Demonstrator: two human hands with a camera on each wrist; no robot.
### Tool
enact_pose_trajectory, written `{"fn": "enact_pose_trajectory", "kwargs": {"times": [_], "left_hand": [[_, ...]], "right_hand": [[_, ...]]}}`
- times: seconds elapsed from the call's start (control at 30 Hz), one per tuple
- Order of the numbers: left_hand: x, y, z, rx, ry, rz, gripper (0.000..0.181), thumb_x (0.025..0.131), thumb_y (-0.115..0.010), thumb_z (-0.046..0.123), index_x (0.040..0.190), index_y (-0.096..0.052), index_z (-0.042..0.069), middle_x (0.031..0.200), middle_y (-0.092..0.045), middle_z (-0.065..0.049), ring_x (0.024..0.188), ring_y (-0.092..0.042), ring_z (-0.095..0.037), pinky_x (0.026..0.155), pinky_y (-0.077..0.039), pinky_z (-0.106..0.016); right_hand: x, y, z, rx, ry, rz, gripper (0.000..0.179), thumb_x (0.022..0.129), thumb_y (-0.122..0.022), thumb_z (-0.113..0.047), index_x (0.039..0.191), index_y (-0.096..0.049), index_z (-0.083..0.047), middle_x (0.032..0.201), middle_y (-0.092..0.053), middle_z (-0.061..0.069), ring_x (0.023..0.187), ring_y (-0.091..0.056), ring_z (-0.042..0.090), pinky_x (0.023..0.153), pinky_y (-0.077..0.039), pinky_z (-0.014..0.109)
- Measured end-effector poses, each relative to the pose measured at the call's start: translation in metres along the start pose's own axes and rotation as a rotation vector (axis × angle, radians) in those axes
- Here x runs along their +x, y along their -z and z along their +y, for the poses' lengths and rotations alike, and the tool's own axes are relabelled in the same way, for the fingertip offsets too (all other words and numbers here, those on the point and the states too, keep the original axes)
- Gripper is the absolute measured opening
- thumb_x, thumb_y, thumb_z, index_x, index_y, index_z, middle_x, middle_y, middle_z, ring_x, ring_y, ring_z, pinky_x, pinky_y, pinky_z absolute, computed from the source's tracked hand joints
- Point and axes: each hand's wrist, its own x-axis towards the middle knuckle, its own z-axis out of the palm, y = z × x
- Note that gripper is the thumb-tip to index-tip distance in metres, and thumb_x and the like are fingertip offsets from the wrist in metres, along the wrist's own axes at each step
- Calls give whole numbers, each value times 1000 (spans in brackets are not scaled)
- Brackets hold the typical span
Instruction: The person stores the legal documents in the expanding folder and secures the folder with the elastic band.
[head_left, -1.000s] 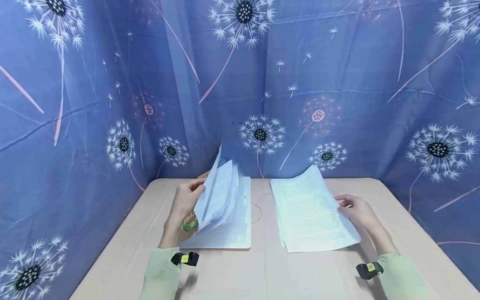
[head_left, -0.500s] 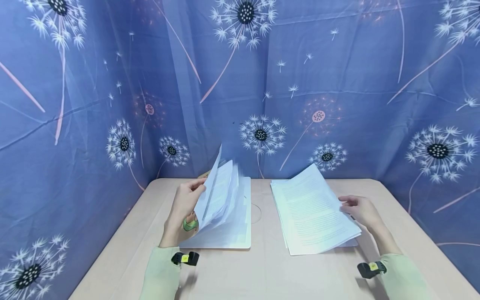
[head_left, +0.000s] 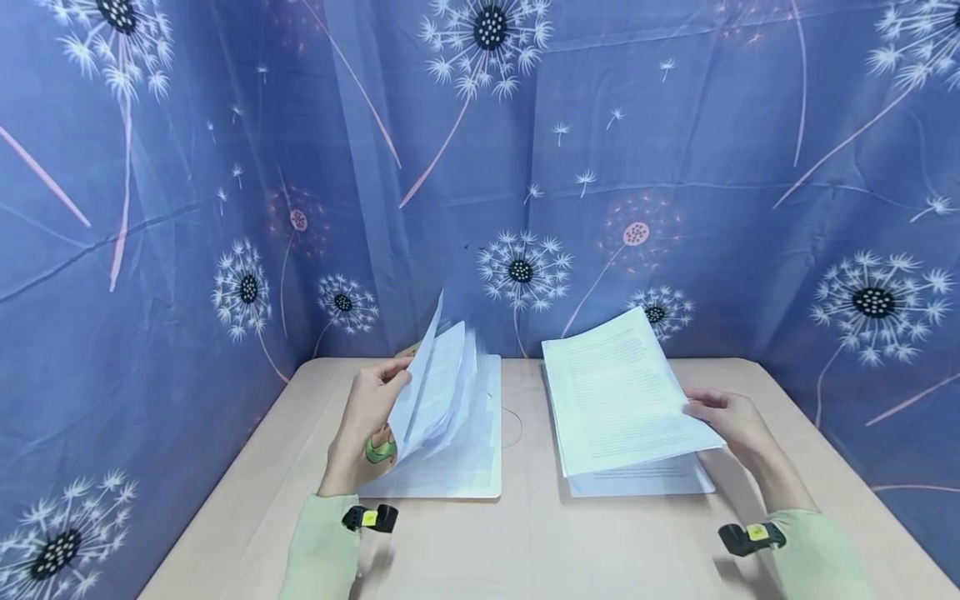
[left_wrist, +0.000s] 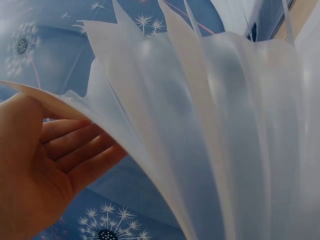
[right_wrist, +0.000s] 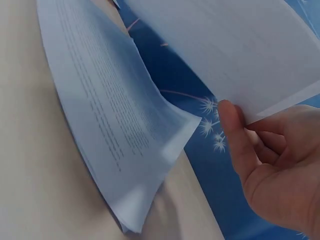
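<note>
On the left of the table, a display book (head_left: 491,425) stands partly open, its pages fanned. My left hand (head_left: 367,408) holds its raised cover and leaves at the edge between thumb and fingers. Translucent plastic sleeves (left_wrist: 215,115) spread beside that hand in the left wrist view. Over on the right, my right hand (head_left: 731,425) pinches the right edge of a printed paper sheet (head_left: 611,392), tilted up above the pile. In the right wrist view, thumb and fingertip grip the sheet's corner. Beneath it lies a pile of printed papers (right_wrist: 100,110), its corner curling up.
Both stand on a pale table (head_left: 525,550). A thin ring-like line (head_left: 512,427) shows between the book and the papers. A blue dandelion-print curtain (head_left: 585,125) hangs behind the table and along both sides. Each wrist wears a black strap camera (head_left: 752,538).
My right hand has shifted slightly right, and the sheet it pinches has risen and moved away from me, baring the lower part of the pile. The left hand and display book stay still.
</note>
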Motion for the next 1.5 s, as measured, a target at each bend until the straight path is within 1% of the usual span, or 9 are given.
{"fn": "enact_pose_trajectory", "kwargs": {"times": [0.13, 0.4, 0.5, 0.67, 0.9, 1.03, 1.23, 1.37, 1.5], "left_hand": [[0, 0, -1, -3, 4, -7, 33, 97, -56, 21, 126, -70, 12, 123, -71, -6, 59, -45, -13, 74, -44, -34], [-2, 1, 2, 2, 3, -9, 33, 97, -56, 20, 125, -71, 12, 118, -72, -7, 65, -51, -18, 73, -44, -33], [-2, 1, 2, 4, -1, -6, 33, 97, -56, 20, 125, -71, 12, 117, -73, -7, 66, -51, -19, 73, -44, -33], [-1, 1, 1, 2, 0, -8, 34, 96, -56, 21, 125, -71, 12, 121, -71, -5, 87, -65, -17, 83, -51, -37], [-1, 0, 1, 5, 2, 0, 33, 96, -56, 20, 125, -71, 13, 115, -73, -6, 81, -61, -17, 82, -49, -35], [-1, 0, 1, 10, 6, 2, 33, 97, -56, 19, 125, -71, 13, 119, -72, -7, 90, -64, -16, 84, -50, -34], [-1, 0, 3, 9, 7, 1, 33, 96, -57, 19, 125, -70, 12, 117, -73, -9, 72, -56, -16, 76, -46, -31], [-1, 0, 2, 3, 11, -8, 33, 97, -56, 20, 126, -70, 12, 116, -72, -10, 50, -41, -10, 64, -43, -29], [-1, 0, 1, -9, 21, -16, 32, 97, -56, 20, 125, -70, 13, 116, -73, -12, 39, -26, -5, 53, -37, -28]], "right_hand": [[1, -3, -4, 55, -17, 3, 63, 97, -63, -26, 143, -43, 13, 100, -70, -8, 82, -66, -1, 72, -56, 25], [5, -13, -16, 137, 33, 16, 63, 98, -63, -24, 144, -42, 13, 95, -66, -21, 83, -66, -2, 73, -56, 23], [8, -19, -21, 167, 41, 19, 61, 97, -63, -21, 143, -42, 13, 94, -66, -20, 83, -66, -2, 73, -56, 22], [10, -29, -28, 193, 29, 19, 60, 97, -63, -20, 144, -42, 12, 96, -65, -15, 84, -65, -3, 74, -55, 20], [11, -43, -39, 207, 45, 15, 58, 97, -63, -19, 143, -44, 11, 94, -63, -16, 86, -61, -5, 77, -52, 16], [11, -49, -45, 169, 48, 14, 56, 97, -64, -22, 142, -48, 8, 92, -64, -18, 86, -59, -5, 76, -50, 16], [15, -60, -50, 182, 48, 3, 55, 97, -64, -22, 142, -49, 6, 93, -66, -17, 87, -60, -5, 77, -49, 15], [18, -68, -51, 234, 46, 7, 54, 96, -64, -17, 141, -49, 8, 89, -66, -17, 84, -61, -5, 76, -50, 14], [20, -77, -53, 266, 38, 13, 52, 96, -64, -14, 140, -49, 10, 86, -66, -18, 82, -61, -5, 75, -50, 14]]}}
